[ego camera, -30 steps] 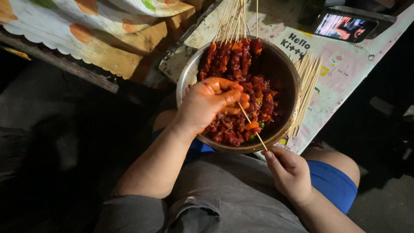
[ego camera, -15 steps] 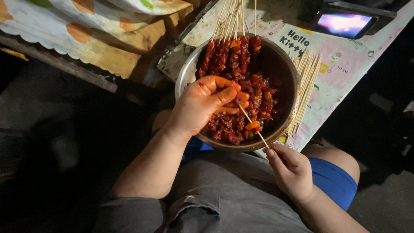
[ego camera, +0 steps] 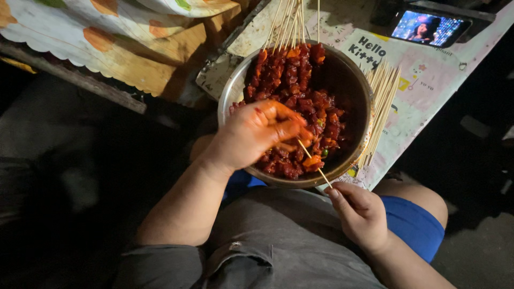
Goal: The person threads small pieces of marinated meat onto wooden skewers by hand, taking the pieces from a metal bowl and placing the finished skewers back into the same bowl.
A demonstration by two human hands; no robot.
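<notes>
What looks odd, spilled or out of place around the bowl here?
Nothing spilled. The metal bowl juts past the table's edge over the person's lap, and a lit phone lies near the loose skewers. The left hand is sauce-smeared.

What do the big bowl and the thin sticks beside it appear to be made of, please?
The bowl looks like metal, probably steel: a thin rolled rim with a dull grey sheen. The sticks look like bamboo or pale wood: matt, straw-coloured and very slender; which of the two cannot be told. The right hand holds one such skewer, and the left hand is in the bowl.
</notes>
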